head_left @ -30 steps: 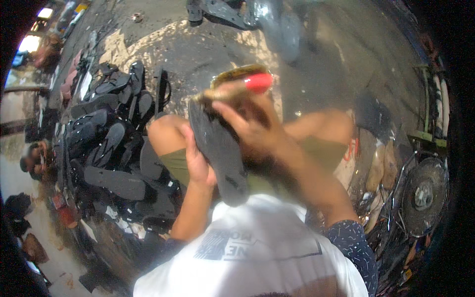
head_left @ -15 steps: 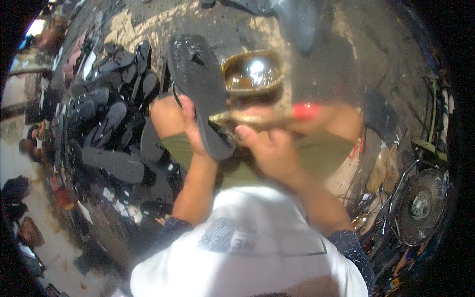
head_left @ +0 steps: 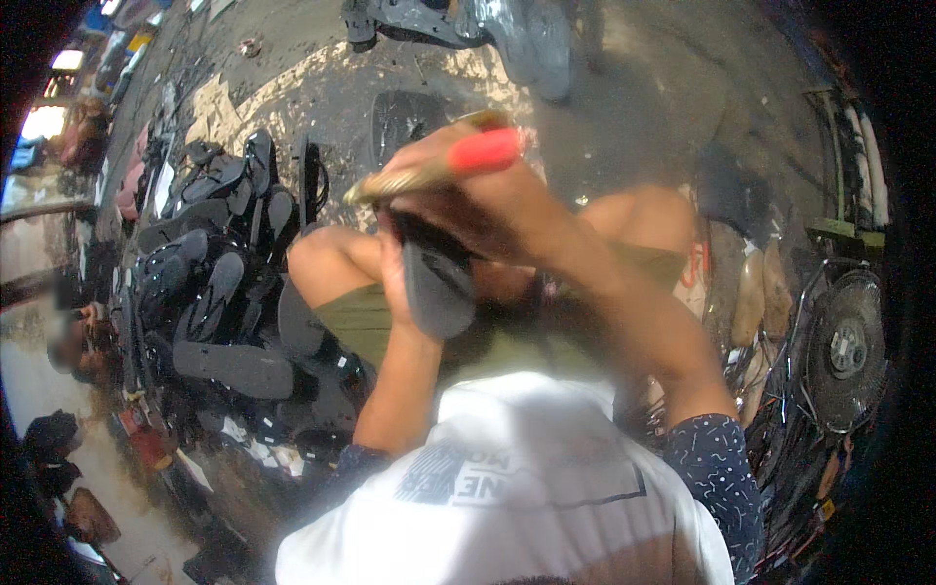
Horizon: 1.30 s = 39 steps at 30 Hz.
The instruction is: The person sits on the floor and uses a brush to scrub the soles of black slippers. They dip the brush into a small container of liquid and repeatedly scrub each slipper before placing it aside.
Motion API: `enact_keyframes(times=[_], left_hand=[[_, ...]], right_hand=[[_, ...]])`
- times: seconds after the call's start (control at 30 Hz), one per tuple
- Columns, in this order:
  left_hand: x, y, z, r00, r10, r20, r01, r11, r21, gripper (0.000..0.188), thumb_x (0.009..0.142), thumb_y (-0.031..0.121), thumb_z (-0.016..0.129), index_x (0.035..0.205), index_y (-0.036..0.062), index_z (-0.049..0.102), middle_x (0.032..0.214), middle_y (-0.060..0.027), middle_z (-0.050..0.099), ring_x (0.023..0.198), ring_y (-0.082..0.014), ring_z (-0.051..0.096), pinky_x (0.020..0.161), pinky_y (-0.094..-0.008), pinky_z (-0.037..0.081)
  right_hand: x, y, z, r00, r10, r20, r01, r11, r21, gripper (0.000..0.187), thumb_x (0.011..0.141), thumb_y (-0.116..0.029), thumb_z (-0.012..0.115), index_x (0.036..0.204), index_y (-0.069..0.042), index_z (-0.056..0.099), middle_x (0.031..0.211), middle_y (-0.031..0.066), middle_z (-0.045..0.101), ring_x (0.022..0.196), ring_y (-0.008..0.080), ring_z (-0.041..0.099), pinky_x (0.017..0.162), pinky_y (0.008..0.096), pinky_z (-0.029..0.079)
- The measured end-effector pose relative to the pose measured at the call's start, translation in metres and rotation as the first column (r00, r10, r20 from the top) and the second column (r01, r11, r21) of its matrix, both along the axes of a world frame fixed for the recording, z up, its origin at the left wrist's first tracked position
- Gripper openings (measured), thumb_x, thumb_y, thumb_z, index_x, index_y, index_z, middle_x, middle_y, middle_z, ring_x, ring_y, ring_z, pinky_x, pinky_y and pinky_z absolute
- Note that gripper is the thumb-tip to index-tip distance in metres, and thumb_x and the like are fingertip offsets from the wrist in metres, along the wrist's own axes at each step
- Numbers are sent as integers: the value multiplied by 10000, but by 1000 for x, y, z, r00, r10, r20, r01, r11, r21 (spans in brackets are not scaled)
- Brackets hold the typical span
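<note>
A black flip-flop point(head_left: 441, 292) is gripped at its left edge by my left hand point(head_left: 394, 278), fingers wrapped round it. Its strap area is hidden behind my right hand point(head_left: 468, 200), which crosses over it. Closed in my right hand is a brush-like tool point(head_left: 419, 179), yellowish-brown with a red end; its pale tip points left, past the flip-flop's edge. Whether that tip touches the flip-flop I cannot tell. Behind my right hand, only the rim of a bowl point(head_left: 487, 119) shows.
Several black flip-flops and soles point(head_left: 234, 370) lie heaped at my left. More dark footwear point(head_left: 419, 19) lies at the far side. A round fan point(head_left: 843, 351) stands at the right, near tan sole-like pieces point(head_left: 749, 292). My bent knees flank the work.
My right hand has moved up and left with the tool, across the flip-flop and in front of the bowl. The flip-flop has shifted slightly, and the whole view has tilted a little.
</note>
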State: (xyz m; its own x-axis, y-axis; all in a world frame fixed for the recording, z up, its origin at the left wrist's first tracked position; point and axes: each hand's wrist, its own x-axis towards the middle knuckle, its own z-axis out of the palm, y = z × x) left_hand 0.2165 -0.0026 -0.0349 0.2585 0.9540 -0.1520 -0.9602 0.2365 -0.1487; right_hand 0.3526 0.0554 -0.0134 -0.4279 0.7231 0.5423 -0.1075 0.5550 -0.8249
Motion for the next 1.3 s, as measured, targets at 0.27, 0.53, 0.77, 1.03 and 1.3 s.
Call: enact_keyframes(times=[0.27,0.53,0.77,1.03,1.3], left_hand=[[-28,24,-13,961,-118,-252,180,954,239,596,1020,575,465,1324,76,579,1202,-114,681,975,-273,701,895,-422,591],[-3,26,14,835,-12,-551,-101,980,-174,627,990,608,500,1273,54,586,1102,-127,706,931,-284,687,897,-463,564],[-6,175,-63,742,-144,-655,150,988,-47,582,1029,535,469,1346,59,581,1214,-150,687,1011,-293,682,897,-471,560],[-27,300,-20,296,107,-949,1,994,112,557,1044,413,488,1475,71,401,1420,-193,542,1243,-304,595,984,-459,522],[-241,26,31,-943,140,-303,-93,762,641,267,945,304,703,1006,48,749,960,-67,731,777,-208,652,755,-355,543]], right_hand=[[4,-5,9,991,-133,17,128,976,176,252,919,-195,673,1130,-56,679,1047,141,652,959,344,620,819,415,490],[17,-34,3,990,-32,139,48,992,-115,190,890,-75,739,1067,-25,691,1060,138,690,998,317,659,898,405,519],[80,-56,53,952,-274,133,300,771,-562,254,953,-149,698,1154,3,658,1115,72,681,1024,166,631,919,311,511],[116,-56,16,694,-619,367,719,613,-326,234,937,-128,721,1124,-2,658,1103,58,660,1009,140,610,892,278,498],[193,-16,-68,664,-645,378,738,484,-470,471,979,-306,683,1251,71,613,1222,120,658,1109,183,586,1005,334,435]])
